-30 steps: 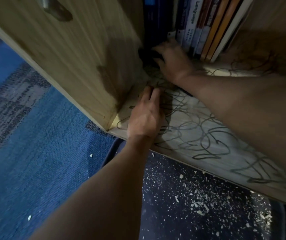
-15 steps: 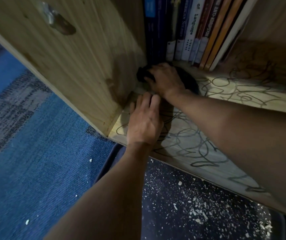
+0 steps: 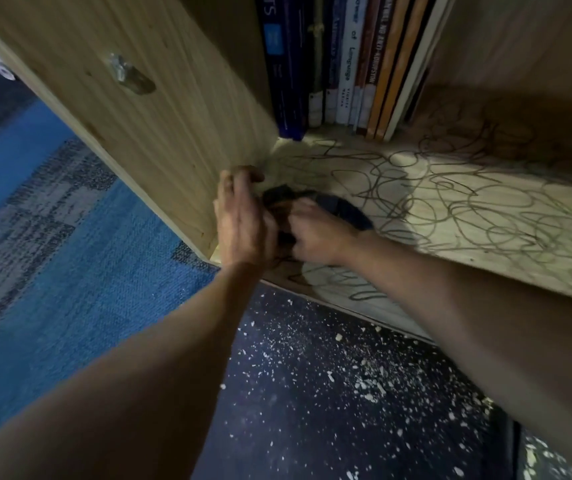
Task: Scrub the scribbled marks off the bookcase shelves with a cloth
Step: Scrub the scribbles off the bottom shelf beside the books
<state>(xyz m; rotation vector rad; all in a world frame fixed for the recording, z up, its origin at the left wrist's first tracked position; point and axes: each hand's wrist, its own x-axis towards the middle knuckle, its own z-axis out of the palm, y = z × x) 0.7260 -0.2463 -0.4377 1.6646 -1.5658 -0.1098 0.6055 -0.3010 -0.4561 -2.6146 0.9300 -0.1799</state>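
A pale wooden shelf (image 3: 457, 237) is covered in dark scribbled loops (image 3: 485, 202). A dark cloth (image 3: 340, 207) lies on it near the front left corner. My right hand (image 3: 315, 233) presses down on the cloth with curled fingers; it is blurred. My left hand (image 3: 243, 220) rests beside it at the shelf's left end, against the bookcase's side panel (image 3: 160, 109), its fingertips curled at the corner and holding nothing.
A row of upright books (image 3: 343, 64) stands at the back of the shelf. Below the shelf lies dark floor (image 3: 329, 393) strewn with white flecks. Blue patterned carpet (image 3: 70, 271) spreads to the left. A metal fitting (image 3: 121, 71) sticks out of the side panel.
My right hand has dragged the cloth from the back corner by the books toward the shelf's front edge, next to my left hand. The left hand's fingers have curled.
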